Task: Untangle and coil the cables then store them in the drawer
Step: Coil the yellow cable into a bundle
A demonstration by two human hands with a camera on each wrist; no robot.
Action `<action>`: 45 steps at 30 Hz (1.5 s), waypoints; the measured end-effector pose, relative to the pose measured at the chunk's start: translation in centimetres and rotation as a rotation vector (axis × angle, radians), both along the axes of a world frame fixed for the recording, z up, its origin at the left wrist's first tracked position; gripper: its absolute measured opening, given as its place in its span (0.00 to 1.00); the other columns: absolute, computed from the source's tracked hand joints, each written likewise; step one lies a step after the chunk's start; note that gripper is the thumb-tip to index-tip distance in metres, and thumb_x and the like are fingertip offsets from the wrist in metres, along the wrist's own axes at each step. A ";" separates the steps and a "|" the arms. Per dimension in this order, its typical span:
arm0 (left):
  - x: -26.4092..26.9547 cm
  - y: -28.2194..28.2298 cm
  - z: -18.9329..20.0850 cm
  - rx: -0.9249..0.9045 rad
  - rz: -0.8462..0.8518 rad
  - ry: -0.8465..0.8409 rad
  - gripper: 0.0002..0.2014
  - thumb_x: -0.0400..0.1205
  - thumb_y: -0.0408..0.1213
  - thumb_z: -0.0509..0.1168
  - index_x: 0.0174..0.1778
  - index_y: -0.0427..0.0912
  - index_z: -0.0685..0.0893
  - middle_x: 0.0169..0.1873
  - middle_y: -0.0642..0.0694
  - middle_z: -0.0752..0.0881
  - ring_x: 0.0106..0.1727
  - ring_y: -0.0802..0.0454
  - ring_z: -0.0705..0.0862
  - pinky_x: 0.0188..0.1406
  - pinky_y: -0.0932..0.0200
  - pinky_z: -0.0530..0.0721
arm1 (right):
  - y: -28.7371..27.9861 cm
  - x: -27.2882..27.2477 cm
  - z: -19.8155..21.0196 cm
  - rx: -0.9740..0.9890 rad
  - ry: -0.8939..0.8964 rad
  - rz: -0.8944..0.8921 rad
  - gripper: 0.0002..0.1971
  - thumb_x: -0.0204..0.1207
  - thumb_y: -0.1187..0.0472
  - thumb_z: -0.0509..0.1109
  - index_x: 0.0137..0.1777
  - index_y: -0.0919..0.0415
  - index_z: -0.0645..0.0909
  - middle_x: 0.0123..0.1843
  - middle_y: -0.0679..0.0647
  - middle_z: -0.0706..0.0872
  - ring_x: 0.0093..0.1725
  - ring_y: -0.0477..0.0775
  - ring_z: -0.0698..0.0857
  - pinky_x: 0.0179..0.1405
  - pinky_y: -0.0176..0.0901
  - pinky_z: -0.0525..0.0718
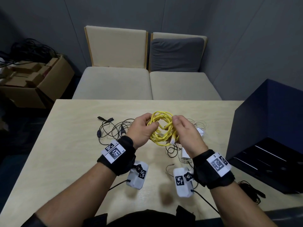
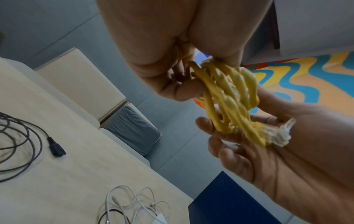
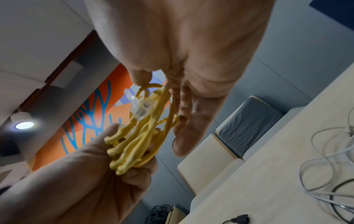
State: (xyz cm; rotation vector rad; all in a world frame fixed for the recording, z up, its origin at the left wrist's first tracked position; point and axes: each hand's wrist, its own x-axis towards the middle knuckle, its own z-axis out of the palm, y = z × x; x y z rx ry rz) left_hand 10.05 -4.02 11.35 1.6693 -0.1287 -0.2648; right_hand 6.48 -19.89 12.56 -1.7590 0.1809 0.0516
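A yellow network cable [image 1: 162, 128], bunched in tangled loops, is held above the table between both hands. My left hand [image 1: 147, 124] grips the left side of the bundle, its fingers curled round several strands [image 3: 130, 151]. My right hand [image 1: 177, 126] holds the right side, thumb on top and fingers under the loops [image 2: 229, 98]. A clear plug [image 1: 173, 141] hangs at the bundle's lower right by the right palm [image 2: 283, 133]. Under the hands, a thin black cable [image 1: 113, 130] lies on the left of the table. A white cable with chargers [image 1: 185, 154] lies on the right.
The light wooden table [image 1: 65, 161] holds the loose cables. A dark blue drawer cabinet [image 1: 265, 128] stands on its right side, with another black cable [image 1: 250, 190] in front of it. Two beige chairs [image 1: 114, 82] stand beyond the table. A cardboard box [image 1: 32, 82] sits at far left.
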 end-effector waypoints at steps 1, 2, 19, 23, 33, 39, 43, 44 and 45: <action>0.0 -0.1 0.1 0.005 -0.002 -0.007 0.04 0.80 0.28 0.64 0.43 0.39 0.83 0.29 0.51 0.81 0.31 0.54 0.78 0.35 0.61 0.77 | 0.0 0.0 0.1 0.044 -0.003 -0.012 0.17 0.77 0.40 0.64 0.48 0.54 0.80 0.44 0.64 0.86 0.38 0.62 0.84 0.40 0.63 0.86; 0.0 -0.1 0.2 0.002 -0.005 -0.009 0.05 0.80 0.28 0.64 0.42 0.40 0.83 0.28 0.53 0.82 0.30 0.56 0.78 0.34 0.63 0.77 | 0.0 0.1 0.1 0.104 -0.001 -0.014 0.11 0.81 0.48 0.64 0.48 0.56 0.79 0.42 0.66 0.84 0.35 0.63 0.83 0.36 0.62 0.87; 0.4 -0.5 0.4 -0.059 0.025 0.032 0.13 0.79 0.25 0.63 0.52 0.48 0.78 0.35 0.41 0.86 0.31 0.50 0.81 0.33 0.58 0.81 | 1.2 -0.4 2.6 -0.839 -0.282 0.219 0.09 0.76 0.51 0.72 0.49 0.55 0.85 0.47 0.47 0.71 0.53 0.49 0.73 0.49 0.42 0.74; 0.7 -0.4 0.6 -0.030 0.033 0.004 0.15 0.78 0.24 0.63 0.50 0.51 0.78 0.33 0.44 0.86 0.30 0.52 0.82 0.31 0.59 0.81 | 1.6 0.1 3.0 -0.964 -0.184 0.296 0.14 0.78 0.47 0.69 0.57 0.54 0.84 0.51 0.47 0.68 0.59 0.52 0.70 0.55 0.50 0.77; 0.9 -0.3 0.3 0.064 0.047 -0.043 0.12 0.69 0.38 0.65 0.49 0.50 0.81 0.37 0.37 0.88 0.32 0.47 0.82 0.37 0.46 0.84 | 2.3 0.7 2.7 -1.045 -0.189 0.332 0.11 0.79 0.56 0.63 0.55 0.58 0.82 0.49 0.49 0.65 0.52 0.57 0.76 0.47 0.53 0.81; 2.3 1.3 -0.9 0.184 0.207 -0.051 0.10 0.65 0.46 0.62 0.39 0.49 0.84 0.32 0.44 0.88 0.36 0.37 0.85 0.39 0.42 0.86 | 1.6 -0.1 2.7 -0.646 -0.367 0.362 0.07 0.68 0.60 0.67 0.39 0.63 0.84 0.42 0.47 0.73 0.39 0.45 0.74 0.36 0.31 0.71; 2.6 1.3 -0.6 0.094 0.253 -0.012 0.10 0.68 0.42 0.63 0.41 0.47 0.85 0.34 0.39 0.88 0.35 0.38 0.85 0.37 0.44 0.84 | 0.7 -0.4 1.4 -0.646 -0.317 0.473 0.08 0.68 0.57 0.68 0.43 0.58 0.86 0.49 0.42 0.72 0.52 0.44 0.72 0.47 0.35 0.73; 2.5 1.2 -0.3 0.050 0.263 0.002 0.10 0.68 0.41 0.63 0.42 0.46 0.85 0.34 0.39 0.87 0.33 0.41 0.83 0.35 0.46 0.82 | 0.4 -0.4 1.1 -0.698 -0.336 0.462 0.08 0.68 0.57 0.68 0.43 0.57 0.86 0.53 0.42 0.72 0.57 0.46 0.70 0.51 0.35 0.71; 2.4 1.0 -0.2 0.017 0.263 0.011 0.11 0.69 0.40 0.63 0.43 0.44 0.85 0.33 0.40 0.85 0.32 0.44 0.82 0.34 0.49 0.80 | 0.3 -0.4 0.8 -0.751 -0.369 0.446 0.08 0.68 0.57 0.68 0.43 0.56 0.87 0.56 0.44 0.73 0.59 0.46 0.68 0.54 0.36 0.69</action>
